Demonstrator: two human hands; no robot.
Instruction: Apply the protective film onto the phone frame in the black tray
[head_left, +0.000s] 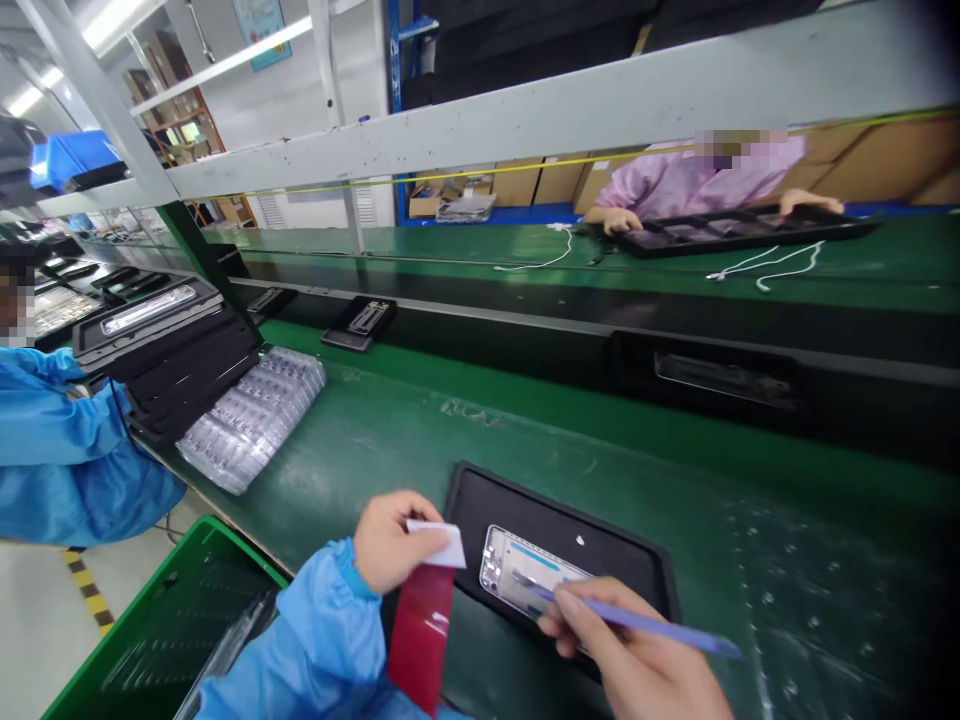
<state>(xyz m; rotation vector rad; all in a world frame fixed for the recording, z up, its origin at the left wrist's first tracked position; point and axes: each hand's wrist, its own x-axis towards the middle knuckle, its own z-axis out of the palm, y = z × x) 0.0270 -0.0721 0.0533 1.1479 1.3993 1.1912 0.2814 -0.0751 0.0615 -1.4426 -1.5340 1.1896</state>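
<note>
1. We see our left hand (390, 540) near the lower middle of the view, its fingers pinched together on a small white paper tab (442, 540) at the top of a long dark red strip (421, 630) that hangs down from it.
2. Our right hand (637, 665) sits at the bottom right, fingers closed around a slim pale blue plastic tool (637, 622) shaped like a pen, held nearly level.
3. The tip of that tool touches a silvery rectangular phone frame (525, 580), which lies flat in a shallow black plastic tray (607, 550) on the green bench top (420, 420), directly between our two hands.
4. The red strip hangs just beside the left edge of the black tray, in front of our light blue sleeve (315, 640).
5. A green plastic crate (150, 630) stands below the bench edge at the lower left.
6. Further left on the bench we see a clear blister tray of small parts (255, 415) touching a stack of black trays (180, 365).
7. A co-worker's blue sleeve (67, 450) shows at the left edge.
8. Across the black conveyor belt (525, 330), another person in a pink coat (675, 180) has both hands on a long black tray (735, 230), with white cables (772, 265) lying near it.
</note>
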